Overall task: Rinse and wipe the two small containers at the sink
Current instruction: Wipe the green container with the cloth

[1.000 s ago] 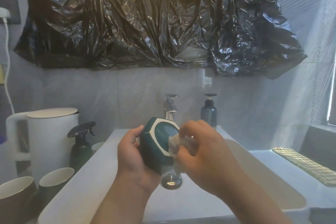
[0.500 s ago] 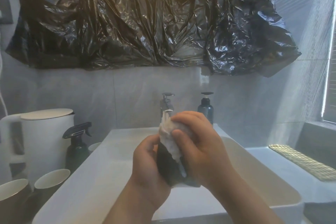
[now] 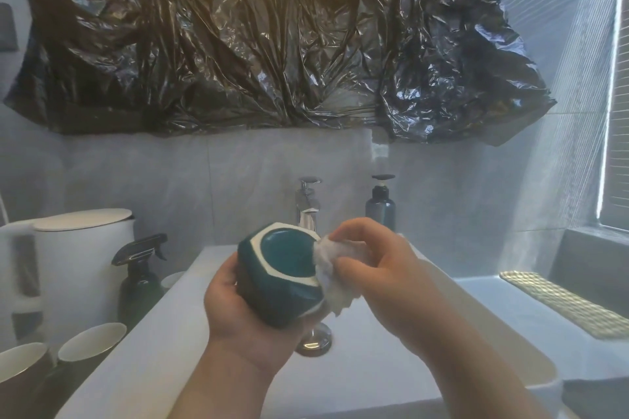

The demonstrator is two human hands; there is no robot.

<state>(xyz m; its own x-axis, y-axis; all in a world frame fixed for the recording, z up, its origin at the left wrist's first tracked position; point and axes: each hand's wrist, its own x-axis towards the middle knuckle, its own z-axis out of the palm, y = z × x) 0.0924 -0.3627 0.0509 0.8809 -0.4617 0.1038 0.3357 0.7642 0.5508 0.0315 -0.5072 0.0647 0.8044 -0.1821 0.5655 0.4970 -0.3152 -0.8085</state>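
Left hand wraps fingers round base of container, cradling it from below. Right hand pinches white wad of cloth against container rim, right side. One container in view, one cloth. Container held over sink, in front of faucet; axis tilted, mouth up toward camera. Faceted dark teal body, white angular rim, glossy teal inside. Left of sink: two cups, one spray bottle, one kettle. One pump bottle right of faucet.
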